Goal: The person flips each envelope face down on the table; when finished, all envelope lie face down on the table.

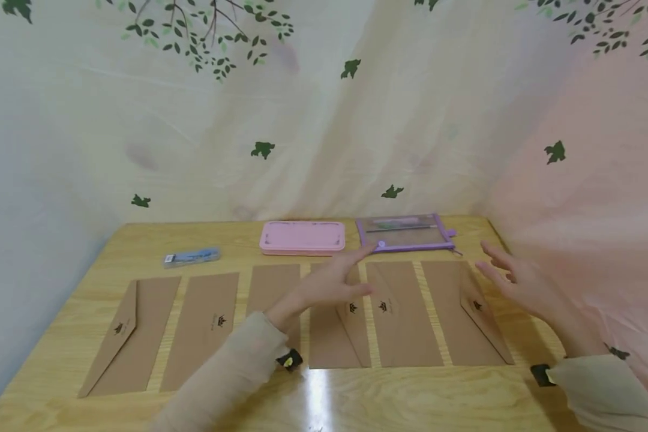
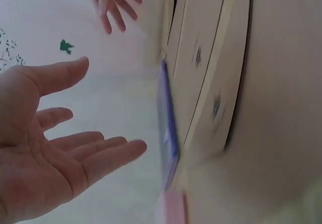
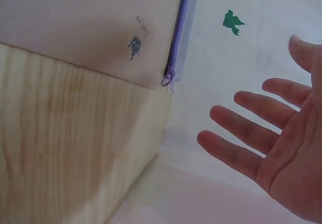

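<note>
Several brown paper envelopes (image 1: 337,336) lie in a row on the wooden table, some with a pointed flap and a small dark crown print. Above the envelopes right of the middle, my left hand (image 1: 329,282) hovers with fingers extended and nothing in it; in the left wrist view its thumb and fingers are spread. My right hand (image 1: 524,285) is held beside the rightmost envelope (image 1: 445,318), also holding nothing, its fingers spread in the right wrist view. Behind the envelopes lies a clear zip pouch (image 1: 405,239) with purple edging and slim items inside.
A pink pencil case (image 1: 302,236) sits at the table's back, left of the pouch. Further left is a small clear pack with blue items (image 1: 191,257). A pale curtain (image 1: 313,120) printed with leaves hangs behind the wooden table (image 1: 410,399) and along its sides.
</note>
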The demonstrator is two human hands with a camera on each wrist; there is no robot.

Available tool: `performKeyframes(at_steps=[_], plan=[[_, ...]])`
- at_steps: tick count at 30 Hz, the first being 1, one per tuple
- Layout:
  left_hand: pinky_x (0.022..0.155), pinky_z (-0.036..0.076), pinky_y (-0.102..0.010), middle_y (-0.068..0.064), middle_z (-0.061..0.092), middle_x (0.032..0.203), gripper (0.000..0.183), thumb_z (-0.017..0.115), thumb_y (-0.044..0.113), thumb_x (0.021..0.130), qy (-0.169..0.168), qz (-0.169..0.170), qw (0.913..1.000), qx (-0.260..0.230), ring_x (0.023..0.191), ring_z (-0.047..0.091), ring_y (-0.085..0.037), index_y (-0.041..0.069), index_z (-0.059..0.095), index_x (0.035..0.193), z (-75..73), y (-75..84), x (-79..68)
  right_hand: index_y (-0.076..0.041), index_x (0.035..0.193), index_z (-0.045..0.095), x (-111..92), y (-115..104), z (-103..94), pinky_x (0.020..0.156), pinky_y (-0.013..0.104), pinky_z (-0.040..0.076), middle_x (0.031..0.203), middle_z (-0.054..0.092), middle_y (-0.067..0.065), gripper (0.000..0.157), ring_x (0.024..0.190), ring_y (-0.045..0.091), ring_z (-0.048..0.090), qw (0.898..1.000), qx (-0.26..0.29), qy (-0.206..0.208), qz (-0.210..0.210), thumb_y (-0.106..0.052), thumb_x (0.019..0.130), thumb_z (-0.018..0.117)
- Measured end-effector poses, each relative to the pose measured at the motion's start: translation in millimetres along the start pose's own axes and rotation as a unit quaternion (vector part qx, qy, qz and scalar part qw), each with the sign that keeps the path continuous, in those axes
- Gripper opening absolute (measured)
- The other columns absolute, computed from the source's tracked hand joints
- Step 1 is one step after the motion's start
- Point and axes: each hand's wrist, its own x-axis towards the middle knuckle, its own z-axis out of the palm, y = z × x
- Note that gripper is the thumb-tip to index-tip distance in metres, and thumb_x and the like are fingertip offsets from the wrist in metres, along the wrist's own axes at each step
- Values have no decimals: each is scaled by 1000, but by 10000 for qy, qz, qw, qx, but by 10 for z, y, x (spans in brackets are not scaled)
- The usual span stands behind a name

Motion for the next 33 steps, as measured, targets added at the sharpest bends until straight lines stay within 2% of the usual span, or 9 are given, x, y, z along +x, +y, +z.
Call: performKeyframes(at_steps=[2,6,9,11,14,18,23,28,33], plan=[[117,35,-39,-12,25,165,80,70,16,97,32,64,9991,-420,145,37,-32,6,22,161,160,-14,110,2,157,29,-19,32,19,88,65,51,146,45,33,65,115,53,59,9997,231,27,-49,-30,107,55],[93,57,-38,-22,35,158,78,74,7,92,107,-277,9932,-1128,124,58,-40,4,32,158,396,-36,272,8,152,35,-20,88,69,82,59,56,140,51,34,62,112,51,61,9986,518,44,-34,-24,105,58],[70,63,-39,-25,43,151,74,75,5,90,163,-724,9820,-1735,100,69,-38,7,40,154,531,-32,369,12,149,38,-19,146,116,75,49,60,135,54,36,58,105,51,64,9972,747,-49,62,-22,105,58],[63,62,-42,-25,46,148,70,75,3,90,240,-996,9704,-2185,85,71,-37,7,44,152,613,-28,427,13,147,40,-19,190,153,70,40,60,131,57,36,56,98,47,68,9964,837,-92,137,-20,105,58],[64,63,-42,-25,52,141,63,74,-3,88,476,-1221,9497,-2844,80,71,-30,2,50,146,743,-23,529,16,144,41,-11,254,211,63,31,58,125,59,38,55,87,36,70,9937,1066,-183,285,-18,105,58],[65,63,-39,-22,61,129,56,72,-9,86,806,-1498,9197,-3539,87,69,-20,-4,56,139,927,-4,651,20,142,40,-2,326,276,62,32,60,125,56,40,54,84,28,71,9839,1633,-365,624,-16,105,57],[63,63,-37,-17,69,114,44,73,-12,84,1262,-1905,8845,-4068,81,72,-25,-5,65,127,1103,45,761,22,138,41,14,391,327,66,34,62,122,59,39,51,86,27,71,9730,2026,-549,956,-15,106,55],[64,63,-41,-17,71,109,39,69,-17,85,1355,-2053,8650,-4374,81,73,-26,-7,67,123,1212,62,830,22,139,41,31,425,341,63,31,61,107,65,24,52,77,16,66,9645,2153,-725,1348,-17,106,55],[71,62,-44,-20,68,114,43,63,-19,87,1231,-2114,8385,-4870,91,72,-35,-8,63,128,1277,85,840,22,140,39,21,426,339,61,29,59,97,62,12,57,71,12,61,9545,2368,-879,1585,-20,106,56]])
